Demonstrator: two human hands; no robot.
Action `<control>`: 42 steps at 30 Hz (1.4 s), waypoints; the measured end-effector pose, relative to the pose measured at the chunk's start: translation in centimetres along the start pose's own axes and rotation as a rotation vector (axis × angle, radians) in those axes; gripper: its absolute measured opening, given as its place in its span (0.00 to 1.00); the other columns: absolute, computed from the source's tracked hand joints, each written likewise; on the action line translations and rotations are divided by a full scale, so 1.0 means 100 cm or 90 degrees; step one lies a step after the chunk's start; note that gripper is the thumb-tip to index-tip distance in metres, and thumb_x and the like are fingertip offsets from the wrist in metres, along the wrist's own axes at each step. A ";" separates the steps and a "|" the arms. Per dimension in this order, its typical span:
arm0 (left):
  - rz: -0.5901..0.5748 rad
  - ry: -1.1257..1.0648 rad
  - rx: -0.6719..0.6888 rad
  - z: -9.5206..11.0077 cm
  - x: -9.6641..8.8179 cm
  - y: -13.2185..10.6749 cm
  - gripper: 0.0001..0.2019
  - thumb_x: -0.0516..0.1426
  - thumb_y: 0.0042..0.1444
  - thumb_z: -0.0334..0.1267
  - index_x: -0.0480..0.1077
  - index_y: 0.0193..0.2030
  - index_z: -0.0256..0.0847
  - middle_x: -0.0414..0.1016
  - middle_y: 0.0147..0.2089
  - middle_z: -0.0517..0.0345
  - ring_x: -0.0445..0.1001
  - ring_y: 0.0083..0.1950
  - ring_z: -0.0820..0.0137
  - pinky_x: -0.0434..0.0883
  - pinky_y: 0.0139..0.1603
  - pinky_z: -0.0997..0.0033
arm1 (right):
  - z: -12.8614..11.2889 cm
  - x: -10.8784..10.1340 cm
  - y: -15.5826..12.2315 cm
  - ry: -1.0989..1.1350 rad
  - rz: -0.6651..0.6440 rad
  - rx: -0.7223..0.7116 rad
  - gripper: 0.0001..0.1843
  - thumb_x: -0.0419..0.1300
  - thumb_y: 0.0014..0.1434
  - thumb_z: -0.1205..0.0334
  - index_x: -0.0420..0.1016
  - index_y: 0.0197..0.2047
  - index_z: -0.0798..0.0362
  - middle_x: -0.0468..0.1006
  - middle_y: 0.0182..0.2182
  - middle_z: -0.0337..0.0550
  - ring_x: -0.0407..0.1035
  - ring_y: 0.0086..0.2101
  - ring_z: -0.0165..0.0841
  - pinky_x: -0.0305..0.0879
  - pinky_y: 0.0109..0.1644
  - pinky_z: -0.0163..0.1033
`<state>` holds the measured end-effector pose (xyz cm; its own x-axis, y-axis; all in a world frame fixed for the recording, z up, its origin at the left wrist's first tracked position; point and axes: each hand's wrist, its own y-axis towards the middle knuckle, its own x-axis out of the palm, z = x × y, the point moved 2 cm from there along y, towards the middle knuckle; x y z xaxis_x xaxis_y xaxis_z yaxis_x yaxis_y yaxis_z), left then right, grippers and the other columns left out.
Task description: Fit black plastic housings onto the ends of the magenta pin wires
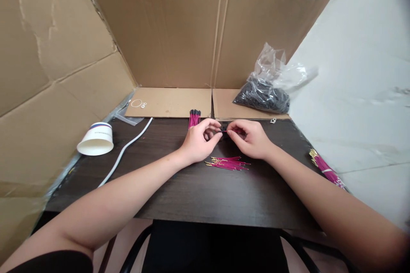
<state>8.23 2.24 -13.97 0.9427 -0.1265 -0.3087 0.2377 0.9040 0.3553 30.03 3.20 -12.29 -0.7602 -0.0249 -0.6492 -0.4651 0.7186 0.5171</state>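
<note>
Fingertips of my left hand [200, 141] and my right hand [251, 138] almost meet over the middle of the dark table [192, 196]. Both hands are closed in a pinch. A short magenta wire [225, 131] spans the small gap between them; its ends are hidden by the fingers. Just behind the fingertips lie some small black pieces [225, 124]. Below my hands is a loose pile of magenta wires [228, 163] with gold-coloured tips towards the left. Beyond my left hand rests a group of magenta wires with black ends [194, 118].
A clear bag of small black parts [264, 96] sits on cardboard at the back right. On the left are a tipped paper cup [96, 140] and a white cable [123, 149]. A tied magenta wire bundle [326, 169] lies by the right edge. Cardboard walls [153, 30] enclose the back and left.
</note>
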 end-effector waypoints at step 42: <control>-0.046 -0.070 -0.078 0.008 0.001 0.000 0.13 0.68 0.66 0.46 0.85 0.49 0.38 0.89 0.44 0.48 0.82 0.38 0.66 0.79 0.43 0.63 | -0.011 0.007 0.003 0.336 0.071 0.235 0.19 0.69 0.69 0.42 0.82 0.42 0.51 0.78 0.30 0.40 0.70 0.32 0.34 0.68 0.39 0.43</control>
<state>8.53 1.89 -13.33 0.9458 -0.2299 -0.2292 0.2810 0.9333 0.2235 28.89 2.62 -11.96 -0.9594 -0.2063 -0.1925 -0.2552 0.9256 0.2794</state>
